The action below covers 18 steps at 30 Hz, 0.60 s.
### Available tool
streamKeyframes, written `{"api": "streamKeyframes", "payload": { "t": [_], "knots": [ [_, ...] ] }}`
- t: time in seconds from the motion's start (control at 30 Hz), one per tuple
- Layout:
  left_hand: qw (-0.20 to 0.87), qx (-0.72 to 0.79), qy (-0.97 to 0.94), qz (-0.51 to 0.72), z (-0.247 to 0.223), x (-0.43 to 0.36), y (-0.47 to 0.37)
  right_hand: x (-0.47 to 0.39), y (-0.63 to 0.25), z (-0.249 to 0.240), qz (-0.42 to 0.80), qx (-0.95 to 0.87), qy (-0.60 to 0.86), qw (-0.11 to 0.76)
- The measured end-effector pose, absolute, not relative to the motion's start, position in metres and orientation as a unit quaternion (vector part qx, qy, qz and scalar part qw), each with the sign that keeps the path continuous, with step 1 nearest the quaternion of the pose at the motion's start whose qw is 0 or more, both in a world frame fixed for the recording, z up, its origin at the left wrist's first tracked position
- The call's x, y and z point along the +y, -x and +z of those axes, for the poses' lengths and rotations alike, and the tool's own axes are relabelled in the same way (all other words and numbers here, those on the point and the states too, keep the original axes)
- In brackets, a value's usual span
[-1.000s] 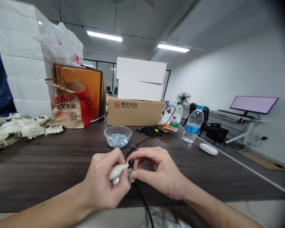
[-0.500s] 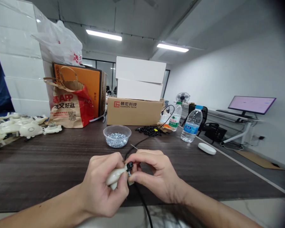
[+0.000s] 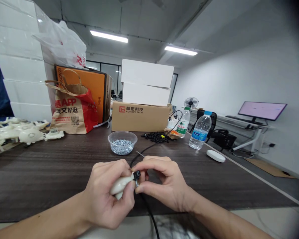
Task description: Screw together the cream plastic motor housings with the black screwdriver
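Observation:
Low over the front of the table, my left hand (image 3: 109, 192) is closed round a glossy cream-white plastic part (image 3: 121, 186). At its right end sits a small black plastic piece (image 3: 137, 175). My right hand (image 3: 164, 182) is closed in a pinch, its thumb at a small silver screw (image 3: 137, 183) just below the black piece; the forefinger reaches the piece from above. A thin metal shaft (image 3: 140, 154) sticks out past the knuckles of my right hand, and the rest of it is hidden. A black cable (image 3: 149, 212) runs behind and below the hands.
Beyond the hands stands a clear bowl of screws (image 3: 122, 142), with a pile of small black parts (image 3: 155, 137) to its right. Two water bottles (image 3: 200, 131) and a white lid (image 3: 215, 156) are at right. Cream plastic parts (image 3: 22, 131) lie at left; boxes (image 3: 141, 118) line the back.
The screw shows a little more between the black piece and my right thumb. Both hands keep nearly the same place, and the view has shifted slightly.

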State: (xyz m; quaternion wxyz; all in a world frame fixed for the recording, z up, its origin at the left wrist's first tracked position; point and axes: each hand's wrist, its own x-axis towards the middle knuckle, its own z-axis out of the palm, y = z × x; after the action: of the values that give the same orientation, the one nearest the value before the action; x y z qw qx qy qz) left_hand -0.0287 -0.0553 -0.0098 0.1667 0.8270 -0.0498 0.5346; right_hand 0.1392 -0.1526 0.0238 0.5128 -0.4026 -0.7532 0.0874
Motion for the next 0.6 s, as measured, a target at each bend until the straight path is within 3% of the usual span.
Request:
{"api": "streamKeyframes", "payload": {
  "t": [0.27,0.4,0.6],
  "knots": [
    [0.152,-0.061,-0.827,0.538,-0.005,-0.055,0.028,-0.154,-0.144,0.024,0.095,-0.759,0.396,0.508],
    [0.152,-0.04,-0.824,0.545,-0.004,-0.049,0.029,-0.151,-0.164,0.037,0.027,-0.719,0.504,0.477],
    [0.163,-0.006,-0.826,0.54,-0.004,-0.03,0.03,-0.139,-0.212,0.049,-0.029,-0.614,0.776,0.145]
  ]
}}
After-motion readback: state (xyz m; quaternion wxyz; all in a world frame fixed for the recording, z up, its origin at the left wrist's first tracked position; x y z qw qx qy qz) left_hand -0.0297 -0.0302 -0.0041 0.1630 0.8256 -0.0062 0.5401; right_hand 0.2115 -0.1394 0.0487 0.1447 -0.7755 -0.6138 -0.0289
